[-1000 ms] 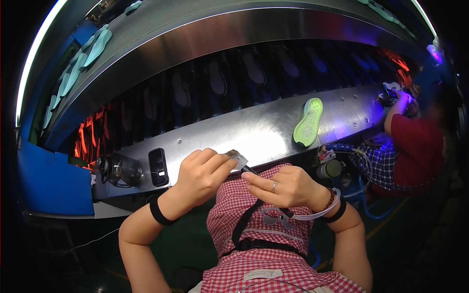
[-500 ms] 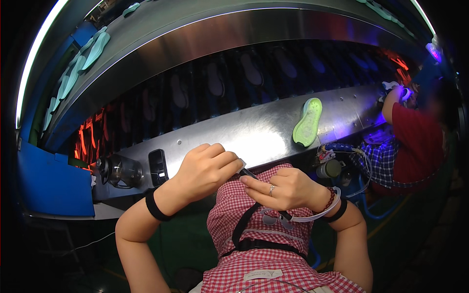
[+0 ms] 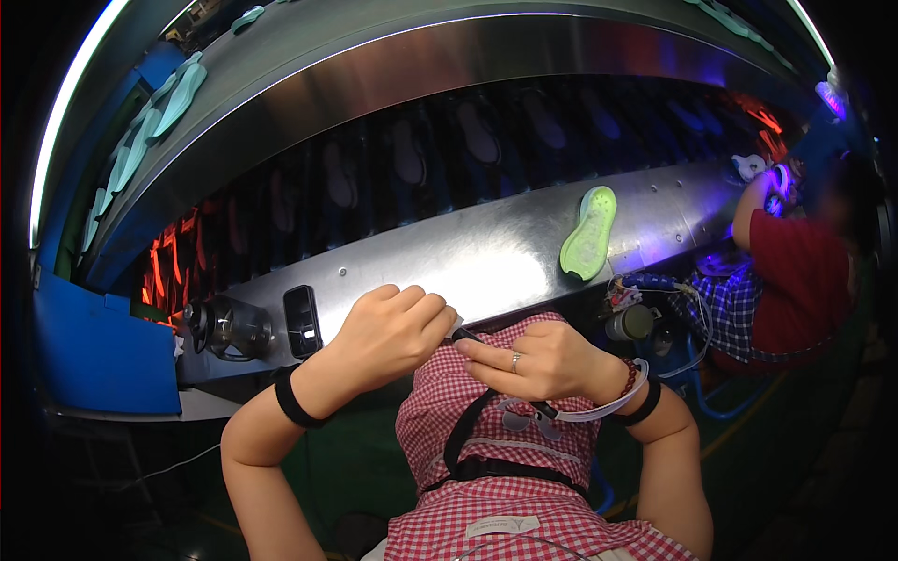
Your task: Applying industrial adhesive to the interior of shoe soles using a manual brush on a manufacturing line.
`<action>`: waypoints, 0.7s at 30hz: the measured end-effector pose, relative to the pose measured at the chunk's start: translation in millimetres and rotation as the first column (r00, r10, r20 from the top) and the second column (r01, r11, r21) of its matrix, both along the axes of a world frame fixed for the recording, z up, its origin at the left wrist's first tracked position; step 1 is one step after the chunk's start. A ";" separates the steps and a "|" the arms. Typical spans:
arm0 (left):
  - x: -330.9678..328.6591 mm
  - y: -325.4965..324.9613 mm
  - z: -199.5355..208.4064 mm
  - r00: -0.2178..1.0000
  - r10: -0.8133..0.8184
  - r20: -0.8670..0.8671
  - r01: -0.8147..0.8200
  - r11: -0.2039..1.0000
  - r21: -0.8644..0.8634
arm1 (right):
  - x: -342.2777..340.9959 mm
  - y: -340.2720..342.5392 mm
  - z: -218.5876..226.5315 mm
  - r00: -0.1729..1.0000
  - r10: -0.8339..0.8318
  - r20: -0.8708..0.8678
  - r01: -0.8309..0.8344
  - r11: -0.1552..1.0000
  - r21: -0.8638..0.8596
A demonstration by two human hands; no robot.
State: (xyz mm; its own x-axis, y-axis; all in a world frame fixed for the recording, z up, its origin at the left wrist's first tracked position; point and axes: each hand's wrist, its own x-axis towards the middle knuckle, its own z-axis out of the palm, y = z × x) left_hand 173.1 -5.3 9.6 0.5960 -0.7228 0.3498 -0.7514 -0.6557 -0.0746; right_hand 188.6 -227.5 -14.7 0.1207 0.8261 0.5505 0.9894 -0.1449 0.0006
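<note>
Above the red-checked apron (image 3: pixel 458 374), both of my hands meet at a slim black stick-like thing (image 3: pixel 462 334). My left hand (image 3: pixel 398 327) is closed, pinching a small whitish piece (image 3: pixel 455 324) at its far end. My right hand (image 3: pixel 547 360), with a ring on one finger, closes round the black thing; most of it is hidden in the fingers. A white band or cable (image 3: pixel 603 409) runs from under that hand to the wrist. Beyond the hands, a lime-green shoe sole (image 3: pixel 587 236) lies on the metal ledge (image 3: pixel 402 252).
On the ledge at left stand a dark transparent jug (image 3: pixel 240 327) and a black phone-like object (image 3: pixel 301 323). Dim soles (image 3: pixel 409 154) line the dark conveyor behind. Teal soles (image 3: pixel 178 98) sit on the upper belt. At right a co-worker in a red shirt (image 3: pixel 795 276) handles something under violet light.
My hands have shifted very slightly left, still holding the black thing between them. Soles on the dark conveyor have moved a little left. The co-worker's hands have moved slightly.
</note>
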 end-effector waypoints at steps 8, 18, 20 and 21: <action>-8.7 6.4 -2.7 0.998 0.023 -0.066 -0.024 0.999 -0.026 | 2.4 0.2 0.0 0.999 -0.030 -0.033 0.031 0.999 0.022; -13.5 16.1 -12.9 0.964 0.162 -0.211 -0.230 0.905 -0.358 | 8.1 -13.0 2.3 0.992 -0.123 0.023 0.122 0.992 0.034; -10.4 12.1 -16.1 0.964 0.168 -0.205 -0.239 0.884 -0.402 | 6.0 -11.1 2.9 0.992 -0.128 0.019 0.127 0.991 0.034; -8.6 10.0 -16.5 0.965 0.170 -0.198 -0.243 0.862 -0.444 | 5.2 -10.0 4.1 0.993 -0.116 0.037 0.115 0.993 0.031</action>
